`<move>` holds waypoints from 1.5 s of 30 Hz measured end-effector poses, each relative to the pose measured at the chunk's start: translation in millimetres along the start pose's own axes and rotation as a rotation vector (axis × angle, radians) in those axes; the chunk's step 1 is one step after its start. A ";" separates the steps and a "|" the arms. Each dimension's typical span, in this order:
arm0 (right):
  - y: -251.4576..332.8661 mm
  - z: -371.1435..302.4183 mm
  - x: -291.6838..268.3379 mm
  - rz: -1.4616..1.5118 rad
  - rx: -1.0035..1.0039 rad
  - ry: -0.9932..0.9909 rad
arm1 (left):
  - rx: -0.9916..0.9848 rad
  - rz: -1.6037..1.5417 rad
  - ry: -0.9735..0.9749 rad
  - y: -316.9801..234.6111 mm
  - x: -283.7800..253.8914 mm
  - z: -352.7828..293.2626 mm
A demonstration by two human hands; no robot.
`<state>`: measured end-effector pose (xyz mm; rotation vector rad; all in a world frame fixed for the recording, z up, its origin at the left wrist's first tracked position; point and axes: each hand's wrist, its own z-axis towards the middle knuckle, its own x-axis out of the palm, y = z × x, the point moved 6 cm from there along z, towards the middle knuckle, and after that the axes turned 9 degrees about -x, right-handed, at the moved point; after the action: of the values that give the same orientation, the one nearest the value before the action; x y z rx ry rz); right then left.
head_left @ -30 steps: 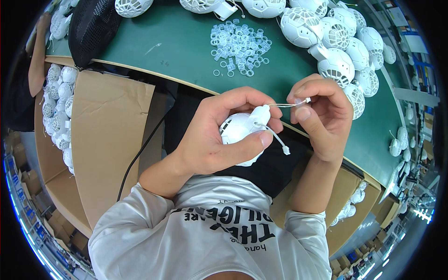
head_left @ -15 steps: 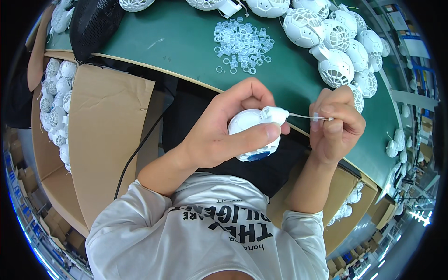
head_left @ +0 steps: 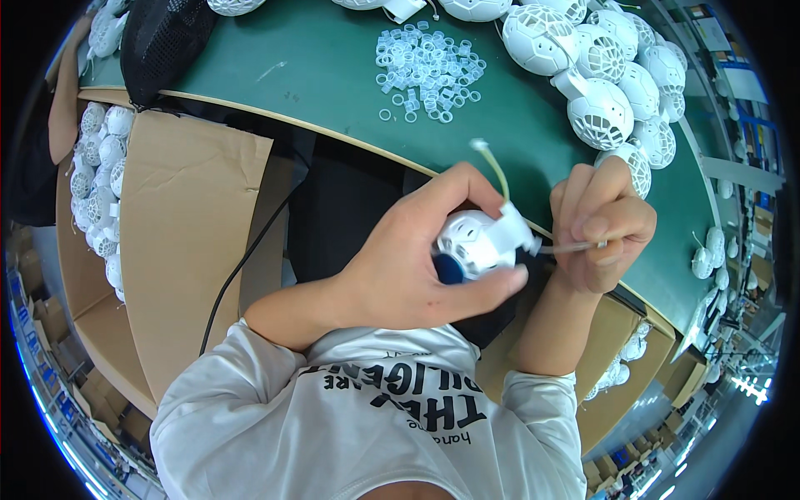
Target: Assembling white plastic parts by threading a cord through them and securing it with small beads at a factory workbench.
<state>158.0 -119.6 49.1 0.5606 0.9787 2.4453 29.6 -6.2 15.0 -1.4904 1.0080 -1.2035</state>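
Note:
My left hand (head_left: 408,258) is wrapped round a white ball-shaped plastic housing (head_left: 475,237) with a dark blue round patch low on its side. A white neck piece (head_left: 508,229) on the housing faces my right hand. From beside it, a pale yellowish cable (head_left: 500,175) with a small white plug stands up toward the table. My right hand (head_left: 604,225) is closed, pinching a thin pale cable (head_left: 562,247) that runs from the neck. Its far end is mostly hidden in my fingers. On the table beyond lies a pile of small clear plastic rings (head_left: 429,71).
Many white latticed balls (head_left: 604,112) crowd the green table (head_left: 308,75) at the far right. A black mesh bag (head_left: 167,50) lies at the far left. Below it stands a cardboard box (head_left: 192,225) with more balls. Another person's arm (head_left: 62,117) shows at the left edge.
My left hand has turned the housing and moved it slightly right, bringing the yellowish cable into view. The clear ring seen on the thin cable before can no longer be made out.

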 end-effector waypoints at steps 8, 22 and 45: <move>2.6 -0.3 1.1 -0.002 0.019 -0.009 | 0.153 0.144 0.038 -0.5 0.5 0.7; 1.7 -1.0 4.6 0.041 0.021 0.013 | 0.091 0.110 0.082 -2.4 7.2 -2.4; 26.6 -9.7 1.7 -0.156 0.012 -0.104 | 0.103 0.001 0.152 5.8 7.9 7.0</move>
<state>145.0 -141.2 62.1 0.5869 0.9582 2.2514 37.7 -13.8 10.5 -1.3343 1.0310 -1.3631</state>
